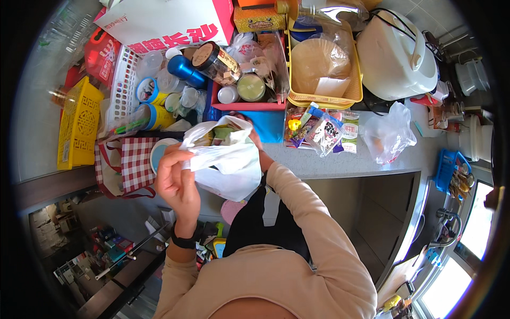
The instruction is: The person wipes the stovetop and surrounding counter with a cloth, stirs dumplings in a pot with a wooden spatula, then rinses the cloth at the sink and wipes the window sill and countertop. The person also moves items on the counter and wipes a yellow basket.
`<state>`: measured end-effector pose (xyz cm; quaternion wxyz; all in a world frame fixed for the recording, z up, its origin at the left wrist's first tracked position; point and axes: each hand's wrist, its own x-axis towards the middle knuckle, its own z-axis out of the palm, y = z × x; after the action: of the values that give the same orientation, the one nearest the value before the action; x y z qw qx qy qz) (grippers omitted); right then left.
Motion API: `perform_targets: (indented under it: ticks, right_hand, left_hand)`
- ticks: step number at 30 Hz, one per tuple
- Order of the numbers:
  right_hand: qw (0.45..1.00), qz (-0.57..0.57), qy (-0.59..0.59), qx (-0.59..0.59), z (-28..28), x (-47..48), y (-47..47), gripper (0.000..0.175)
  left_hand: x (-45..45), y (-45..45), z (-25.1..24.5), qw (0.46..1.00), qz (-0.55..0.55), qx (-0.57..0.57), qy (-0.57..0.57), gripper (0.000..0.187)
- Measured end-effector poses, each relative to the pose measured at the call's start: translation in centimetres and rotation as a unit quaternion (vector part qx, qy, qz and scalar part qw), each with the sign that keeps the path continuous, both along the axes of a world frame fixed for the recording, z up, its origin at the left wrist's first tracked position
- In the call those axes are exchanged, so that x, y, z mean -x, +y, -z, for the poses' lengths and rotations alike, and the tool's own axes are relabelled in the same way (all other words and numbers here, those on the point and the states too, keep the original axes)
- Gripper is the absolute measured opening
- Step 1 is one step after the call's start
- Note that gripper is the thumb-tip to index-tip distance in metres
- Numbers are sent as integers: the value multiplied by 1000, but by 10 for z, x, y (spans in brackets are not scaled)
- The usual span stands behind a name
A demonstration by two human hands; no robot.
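A white plastic bag [231, 175] hangs in front of me above the counter's edge, its mouth partly open. Packaged items [223, 133], some green and yellow, show inside; the rest of its contents are hidden. My left hand [177, 179] pinches the gathered rim on the near left side between thumb and fingers. On the bag's far right side is my right hand [255, 137], holding it there, with most of its fingers hidden behind the plastic. Just beyond, a blue flat surface [265, 125] lies on the counter.
A red-and-white checked bag [137, 163] stands left, beside a yellow basket [77, 123]. Behind are a white basket [121, 85], a red bin [249, 107] of jars and a yellow basket [324, 101]. Snack packets [322, 131], a clear bag [390, 135] and a white appliance [394, 60] are right.
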<state>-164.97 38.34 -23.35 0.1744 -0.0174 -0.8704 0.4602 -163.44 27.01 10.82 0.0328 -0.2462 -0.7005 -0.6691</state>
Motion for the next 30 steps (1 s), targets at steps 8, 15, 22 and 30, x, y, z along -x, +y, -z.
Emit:
perform_targets:
  ticks: [8, 15, 22, 30]
  right_hand:
    - [923, 231, -175, -253, -35, -79, 45, 54]
    - [936, 120, -227, -240, -40, -170, 10, 54]
    - [931, 273, -115, -213, -49, -279, 74, 45]
    - [967, 172, -43, -183, -43, -223, 34, 42]
  left_hand:
    - [12, 32, 3, 995, 101, -12, -6, 25]
    - [26, 49, 26, 994, 91, 3, -54, 22]
    - [48, 27, 69, 992, 84, 82, -40, 18]
    - [55, 50, 104, 990, 27, 140, 0, 18]
